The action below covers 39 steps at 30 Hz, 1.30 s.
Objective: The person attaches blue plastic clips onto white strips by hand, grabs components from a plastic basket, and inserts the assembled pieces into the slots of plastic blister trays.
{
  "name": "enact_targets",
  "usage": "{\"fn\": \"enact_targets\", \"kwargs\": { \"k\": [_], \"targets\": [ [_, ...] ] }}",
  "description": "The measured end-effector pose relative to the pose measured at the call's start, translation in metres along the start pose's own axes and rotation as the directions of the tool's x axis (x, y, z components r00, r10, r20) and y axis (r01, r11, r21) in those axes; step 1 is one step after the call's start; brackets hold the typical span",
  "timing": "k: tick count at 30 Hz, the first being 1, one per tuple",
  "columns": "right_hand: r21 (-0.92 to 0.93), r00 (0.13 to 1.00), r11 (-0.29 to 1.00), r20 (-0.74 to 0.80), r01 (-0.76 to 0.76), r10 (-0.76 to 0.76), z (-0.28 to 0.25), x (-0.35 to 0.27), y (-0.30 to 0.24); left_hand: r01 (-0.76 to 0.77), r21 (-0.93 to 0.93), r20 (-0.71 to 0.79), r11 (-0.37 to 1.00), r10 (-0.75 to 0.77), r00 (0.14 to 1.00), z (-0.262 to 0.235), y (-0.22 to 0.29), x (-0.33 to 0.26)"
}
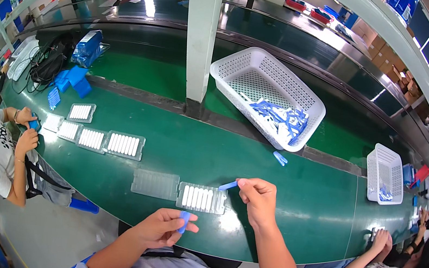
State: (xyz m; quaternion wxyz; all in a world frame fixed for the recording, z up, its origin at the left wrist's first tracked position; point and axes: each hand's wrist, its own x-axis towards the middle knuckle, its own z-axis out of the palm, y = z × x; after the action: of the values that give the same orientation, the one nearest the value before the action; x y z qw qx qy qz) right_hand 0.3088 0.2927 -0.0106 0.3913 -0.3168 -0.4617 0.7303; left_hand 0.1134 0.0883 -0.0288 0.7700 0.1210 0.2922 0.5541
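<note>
My left hand point(164, 229), near the table's front edge, pinches a short blue plastic piece point(183, 222) between thumb and fingers. Farther right, my right hand point(257, 197) grips one end of a slim blue plastic stick point(227, 186). The stick's free end points left, over the right end of a clear plastic tray point(224, 208). Several white sticks point(198, 198) lie side by side in that tray, with bare slots at its right end. Touching or almost touching its left side is a second clear tray point(155, 184) with nothing visible in its slots. The exact kind of the pieces cannot be told.
A white basket point(226, 86) of blue and white pieces stands behind, beside a white post point(201, 33). Two blue pieces point(279, 158) lie before it. Filled trays point(125, 145) line the left. A smaller basket point(373, 178) stands right. Co-workers sit either side.
</note>
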Motion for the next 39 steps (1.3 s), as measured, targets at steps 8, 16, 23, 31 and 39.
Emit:
{"fn": "enact_targets", "kwargs": {
  "k": [8,16,23,31,39],
  "targets": [
    [-0.116,0.957,0.981,0.226,-0.157,0.18,-0.005,0.003,-0.001,0.044,-0.189,0.048,0.981,-0.035,0.998,-0.007,-0.003,0.001],
    [-0.799,0.91,0.48,0.415,0.362,0.004,0.017,-0.002,-0.001,0.071,-0.065,-0.068,0.995,-0.075,0.995,0.006,0.001,0.005],
    [-0.771,0.882,0.428,0.413,0.471,-0.225,0.017,0.001,-0.002,0.044,-0.078,-0.104,0.996,-0.052,0.993,0.004,0.003,0.0],
    [-0.435,0.789,0.823,0.614,0.366,-0.026,0.03,-0.021,0.007,0.142,0.041,-0.131,0.989,-0.136,0.982,0.014,0.004,0.002],
    [-0.636,0.908,0.651,0.251,0.415,-0.334,0.0,0.007,-0.001,0.124,0.128,-0.088,0.984,-0.113,0.99,0.01,-0.002,0.002]
  ]
}}
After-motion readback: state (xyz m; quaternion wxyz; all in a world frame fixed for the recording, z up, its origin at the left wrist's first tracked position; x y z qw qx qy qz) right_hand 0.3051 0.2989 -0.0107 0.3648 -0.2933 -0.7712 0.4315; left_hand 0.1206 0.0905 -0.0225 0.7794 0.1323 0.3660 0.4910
